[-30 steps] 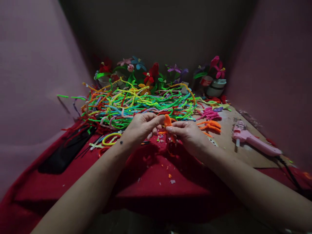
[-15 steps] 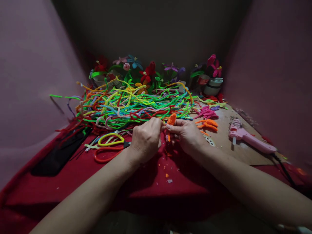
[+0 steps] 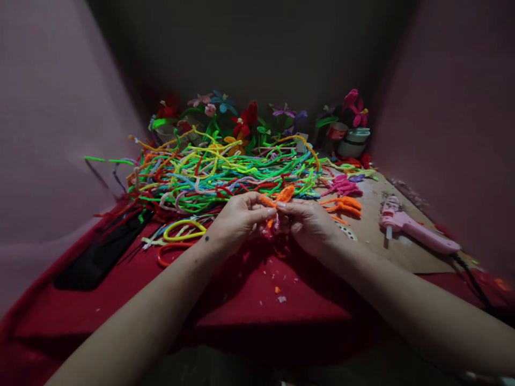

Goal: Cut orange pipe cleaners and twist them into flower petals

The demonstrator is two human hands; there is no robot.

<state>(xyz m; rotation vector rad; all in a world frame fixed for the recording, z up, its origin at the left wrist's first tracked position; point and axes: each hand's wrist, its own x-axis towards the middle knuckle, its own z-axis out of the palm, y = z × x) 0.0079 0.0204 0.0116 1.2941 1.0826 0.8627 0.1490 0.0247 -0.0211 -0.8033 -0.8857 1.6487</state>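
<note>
Over the near middle of the red cloth, my two hands meet at an orange pipe-cleaner flower (image 3: 286,194). My left hand (image 3: 243,219) is closed, pinching the flower's left side, where an orange petal points left above the thumb. The thumb and fingers of my right hand (image 3: 309,222) grip its base, with one petal standing up. Small orange and pinkish ends hang below the fingertips; the joint between them is mostly hidden. Under my left wrist lie scissors (image 3: 184,229) with yellow and red handles, blades covered.
A heap of coloured pipe cleaners (image 3: 225,174) spreads behind my hands. Finished flowers (image 3: 245,120) stand at the back. Orange petals (image 3: 348,206) and a pink glue gun (image 3: 418,230) lie on a board (image 3: 386,260) at right. A black phone-like slab (image 3: 100,252) is at left.
My left hand has turned from knuckles-up to thumb-up and shifted slightly left. An orange petal now extends leftward there, and the upright petal leans more to the right.
</note>
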